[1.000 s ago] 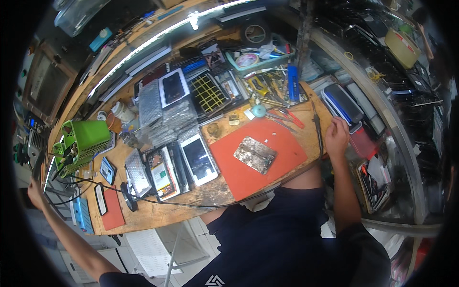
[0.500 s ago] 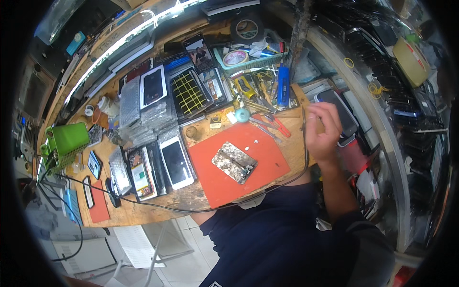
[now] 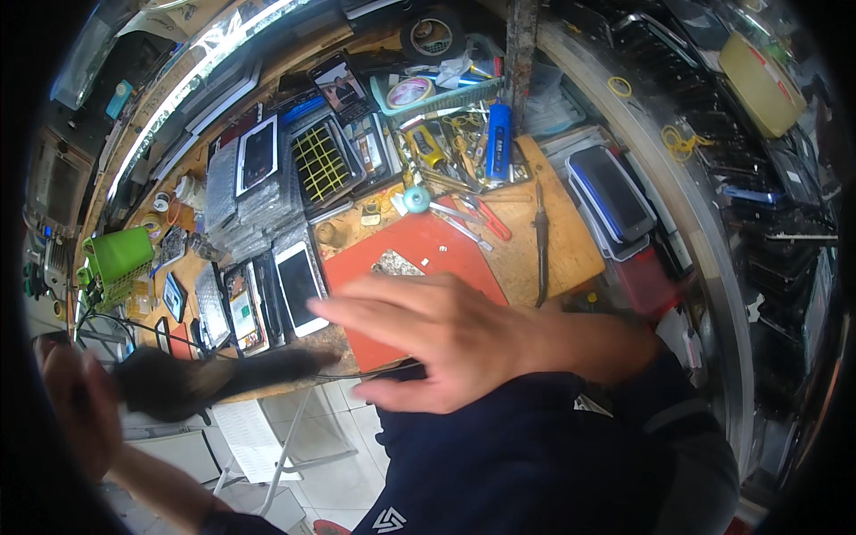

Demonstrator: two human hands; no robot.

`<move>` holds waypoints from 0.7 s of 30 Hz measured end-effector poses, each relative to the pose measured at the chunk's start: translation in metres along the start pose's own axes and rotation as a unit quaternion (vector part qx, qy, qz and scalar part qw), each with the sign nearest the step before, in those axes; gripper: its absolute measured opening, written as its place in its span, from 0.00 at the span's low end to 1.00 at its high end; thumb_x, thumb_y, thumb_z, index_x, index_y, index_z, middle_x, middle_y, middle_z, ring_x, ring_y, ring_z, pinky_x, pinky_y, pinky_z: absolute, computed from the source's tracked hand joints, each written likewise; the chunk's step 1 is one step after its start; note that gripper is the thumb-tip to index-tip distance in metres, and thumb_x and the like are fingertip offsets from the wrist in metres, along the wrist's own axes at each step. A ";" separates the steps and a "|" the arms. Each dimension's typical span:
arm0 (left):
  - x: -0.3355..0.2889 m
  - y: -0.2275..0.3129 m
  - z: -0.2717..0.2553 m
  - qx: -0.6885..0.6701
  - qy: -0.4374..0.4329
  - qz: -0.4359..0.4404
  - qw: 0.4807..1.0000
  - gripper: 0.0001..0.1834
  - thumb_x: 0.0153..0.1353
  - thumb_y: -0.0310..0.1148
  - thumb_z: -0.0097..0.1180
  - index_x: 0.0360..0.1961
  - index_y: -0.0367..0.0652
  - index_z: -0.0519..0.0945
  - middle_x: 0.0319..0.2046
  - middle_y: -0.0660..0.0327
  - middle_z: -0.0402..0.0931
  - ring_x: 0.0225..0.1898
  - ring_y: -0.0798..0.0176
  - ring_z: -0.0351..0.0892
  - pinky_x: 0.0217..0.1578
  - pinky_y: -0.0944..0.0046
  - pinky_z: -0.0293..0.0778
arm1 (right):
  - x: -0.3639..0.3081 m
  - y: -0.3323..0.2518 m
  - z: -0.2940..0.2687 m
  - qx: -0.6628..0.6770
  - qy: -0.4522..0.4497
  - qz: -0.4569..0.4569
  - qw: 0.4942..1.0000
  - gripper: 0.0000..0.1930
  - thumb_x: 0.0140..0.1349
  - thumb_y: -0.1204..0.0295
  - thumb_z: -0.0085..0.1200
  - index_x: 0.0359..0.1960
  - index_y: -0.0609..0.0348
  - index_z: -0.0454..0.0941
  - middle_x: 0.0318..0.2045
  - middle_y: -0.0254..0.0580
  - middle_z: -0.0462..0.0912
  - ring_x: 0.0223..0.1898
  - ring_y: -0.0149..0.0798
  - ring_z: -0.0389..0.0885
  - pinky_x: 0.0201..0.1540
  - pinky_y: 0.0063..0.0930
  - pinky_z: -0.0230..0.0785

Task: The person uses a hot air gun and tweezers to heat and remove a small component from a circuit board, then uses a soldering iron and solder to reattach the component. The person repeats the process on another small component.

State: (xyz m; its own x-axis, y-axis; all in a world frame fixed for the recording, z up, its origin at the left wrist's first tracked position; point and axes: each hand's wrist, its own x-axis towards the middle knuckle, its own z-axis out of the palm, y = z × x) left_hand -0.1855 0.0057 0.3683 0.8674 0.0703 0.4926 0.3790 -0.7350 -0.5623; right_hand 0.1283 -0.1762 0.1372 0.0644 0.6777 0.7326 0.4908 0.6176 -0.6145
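Note:
My right hand [image 3: 441,334] is open, fingers stretched toward the left, above the orange-red mat [image 3: 473,276]. Under it lies a mottled grey-and-white metal plate [image 3: 397,263], mostly hidden by the hand. Two tiny white pieces lie on the mat beside the plate. At the far left my left hand [image 3: 85,406] is raised and blurred, its fingers curled around the end of a long black tool [image 3: 205,379]. Motion smears this tool, so its kind does not show. To the right of the mat rests a thin dark pen-like tool with a cable [image 3: 541,236].
Left of the mat lie a white phone [image 3: 301,290] and stacked phones in bubble wrap [image 3: 254,218]. Red-handled pliers [image 3: 486,218], a blue cylinder-shaped tool [image 3: 499,143] and a teal basket [image 3: 446,100] stand behind. A green basket [image 3: 120,254] is farther left; phones [image 3: 611,192] lie right.
My right hand has swung left from beside the pen-like tool to over the mat. My left hand has come into view with the black tool. The whole view has shifted.

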 end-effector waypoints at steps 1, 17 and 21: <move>0.016 0.019 0.012 -0.015 -0.032 0.042 0.998 0.17 0.68 0.41 0.73 0.41 0.36 0.86 0.31 0.50 0.82 0.33 0.46 0.83 0.40 0.50 0.80 | 0.009 -0.001 0.008 0.025 -0.007 0.005 1.000 0.38 0.58 0.71 0.75 0.71 0.68 0.73 0.55 0.55 0.82 0.41 0.52 0.88 0.37 0.39 0.84; 0.015 0.104 0.098 -0.650 -0.161 -0.246 0.701 0.22 0.72 0.46 0.69 0.37 0.34 0.80 0.34 0.61 0.74 0.37 0.68 0.75 0.34 0.67 0.68 | 0.033 0.023 -0.013 -0.310 -0.037 -0.019 0.950 0.33 0.52 0.72 0.77 0.61 0.49 0.76 0.44 0.41 0.75 0.42 0.47 0.83 0.40 0.38 0.78; 0.005 0.104 0.098 -0.544 -0.172 -0.234 0.788 0.08 0.66 0.28 0.72 0.37 0.35 0.84 0.31 0.62 0.77 0.31 0.68 0.75 0.28 0.68 0.66 | 0.037 0.028 -0.013 -0.343 -0.058 -0.071 0.935 0.28 0.57 0.73 0.71 0.61 0.50 0.79 0.45 0.41 0.76 0.43 0.45 0.83 0.42 0.39 0.76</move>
State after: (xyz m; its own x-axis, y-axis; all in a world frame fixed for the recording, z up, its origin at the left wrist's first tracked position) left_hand -0.1105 -0.0047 0.2471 0.8221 0.5456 0.1626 0.3451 -0.7047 0.6200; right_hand 0.1553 -0.1391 0.1510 -0.1186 0.6718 0.7312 0.9318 0.3296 -0.1517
